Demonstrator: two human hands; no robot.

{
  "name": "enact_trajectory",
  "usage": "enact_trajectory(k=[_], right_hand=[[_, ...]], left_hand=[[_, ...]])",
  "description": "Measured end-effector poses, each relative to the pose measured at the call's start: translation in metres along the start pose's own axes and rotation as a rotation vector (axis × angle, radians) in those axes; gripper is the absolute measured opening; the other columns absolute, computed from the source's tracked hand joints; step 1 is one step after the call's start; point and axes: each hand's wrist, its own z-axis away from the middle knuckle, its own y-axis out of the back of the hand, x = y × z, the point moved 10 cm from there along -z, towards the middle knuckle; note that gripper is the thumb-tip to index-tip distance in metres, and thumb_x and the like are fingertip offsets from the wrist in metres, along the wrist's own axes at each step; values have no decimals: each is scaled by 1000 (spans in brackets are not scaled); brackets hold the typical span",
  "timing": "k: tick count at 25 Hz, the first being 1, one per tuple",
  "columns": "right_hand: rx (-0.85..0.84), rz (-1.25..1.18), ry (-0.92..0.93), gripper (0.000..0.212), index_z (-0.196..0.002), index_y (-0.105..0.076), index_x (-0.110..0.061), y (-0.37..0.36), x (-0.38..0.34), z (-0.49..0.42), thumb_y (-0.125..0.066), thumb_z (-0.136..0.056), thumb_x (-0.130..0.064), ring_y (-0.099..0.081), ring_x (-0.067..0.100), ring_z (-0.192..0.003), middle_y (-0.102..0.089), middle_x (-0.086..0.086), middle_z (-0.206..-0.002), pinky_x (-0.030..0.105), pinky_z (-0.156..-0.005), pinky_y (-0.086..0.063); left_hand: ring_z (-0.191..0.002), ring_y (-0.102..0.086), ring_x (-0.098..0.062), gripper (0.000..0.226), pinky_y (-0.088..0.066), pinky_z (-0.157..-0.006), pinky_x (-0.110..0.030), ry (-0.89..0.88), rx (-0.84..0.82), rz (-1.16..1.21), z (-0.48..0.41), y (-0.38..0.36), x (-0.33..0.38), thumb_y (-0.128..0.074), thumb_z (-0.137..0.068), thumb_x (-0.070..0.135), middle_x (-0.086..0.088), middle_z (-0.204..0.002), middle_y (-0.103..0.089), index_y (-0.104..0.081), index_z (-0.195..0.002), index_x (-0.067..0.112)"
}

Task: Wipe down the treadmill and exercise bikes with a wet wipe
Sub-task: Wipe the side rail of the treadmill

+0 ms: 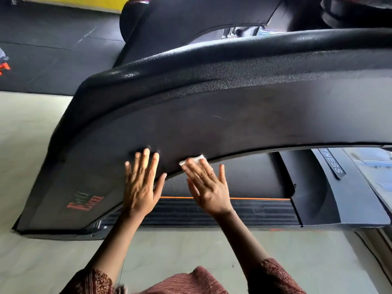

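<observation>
A wide black curved panel of the treadmill [222,115] arches across the view, with its belt and ribbed side rail [254,211] below. My left hand [141,185] lies flat on the panel's lower edge, fingers straight and spread. Just to its right, my right hand [206,185] presses a small white wet wipe [196,159] against the same lower edge with straight fingers. Only the wipe's far end shows beyond my fingertips.
A red logo [84,201] marks the panel's left end. A thick black handrail [233,47] runs above the panel. Pale tiled floor [27,134] lies to the left and below; dark rubber mats [53,49] cover the far floor.
</observation>
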Motion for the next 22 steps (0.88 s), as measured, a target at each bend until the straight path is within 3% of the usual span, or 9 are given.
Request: enact_trajectory(k=[2,5,6,9,11,14,17,18,22], right_hand=[[-8,44,-88,37,-135,-47,-31,1,14,1,-46,-98,-28,-21,6,-143,-40,-12,-146,44,-116,-5],[36,46,-325,37,-136,-43,-27,4,28,10,-34,-101,-36,-8,9,-146,-37,-6,-147,45,-116,4],[26,22,-294,37,-136,-43,-25,-4,17,8,-36,-101,-36,-7,10,-147,-36,-6,-148,44,-116,3],[-48,-44,70,44,-136,-50,-28,-30,-51,-16,-55,-92,-28,-19,4,-143,-38,-11,-147,35,-115,-12],[-40,-55,241,44,-136,-53,-29,-31,-79,-44,-57,-93,-25,-30,2,-139,-41,-13,-145,30,-108,-22],[102,31,135,41,-140,-47,-31,0,-69,-83,-49,-98,-28,-30,6,-139,-37,-12,-149,33,-111,-15],[201,20,-179,40,-143,-29,-29,18,-43,-90,-32,-102,-29,-6,15,-147,-24,-3,-153,42,-116,4],[176,-16,-166,42,-143,-29,-26,11,-54,-91,-35,-102,-27,-6,17,-147,-25,-1,-153,41,-116,2],[-24,-88,215,58,-141,-47,-23,-17,-117,-97,-64,-86,-14,-26,9,-142,-36,-8,-149,31,-110,-17]], left_hand=[[-148,-1,-18,64,-9,-117,-42,50,5,-8,0,4,-10,-38,-99,39,-3,-161,2,-10,-153,18],[-147,-4,-22,60,-10,-116,-44,148,18,-12,-1,13,-31,-39,-98,39,-18,-152,-15,-18,-148,14],[-146,-7,-25,60,-13,-114,-46,154,15,-10,-1,15,-36,-42,-96,37,-19,-149,-19,-19,-146,14],[-140,-13,-29,65,-17,-110,-49,137,7,-21,0,19,-50,-44,-95,36,-20,-148,-21,-16,-150,17],[-139,-15,-31,69,-15,-112,-48,126,9,-44,1,25,-65,-42,-96,37,-19,-149,-21,-9,-153,19],[-141,-15,-30,66,-9,-116,-44,88,34,-82,-1,35,-82,-41,-98,39,-17,-152,-19,-8,-153,21],[-148,-5,-20,69,-6,-118,-41,58,49,-90,-2,40,-85,-45,-96,37,-3,-161,0,-10,-153,21],[-148,-3,-18,69,-5,-118,-41,49,47,-87,-2,40,-85,-45,-96,37,0,-161,2,-10,-153,21],[-148,-3,-16,65,-6,-118,-40,-9,11,-75,-2,38,-91,-39,-99,38,2,-161,2,-7,-153,21]])
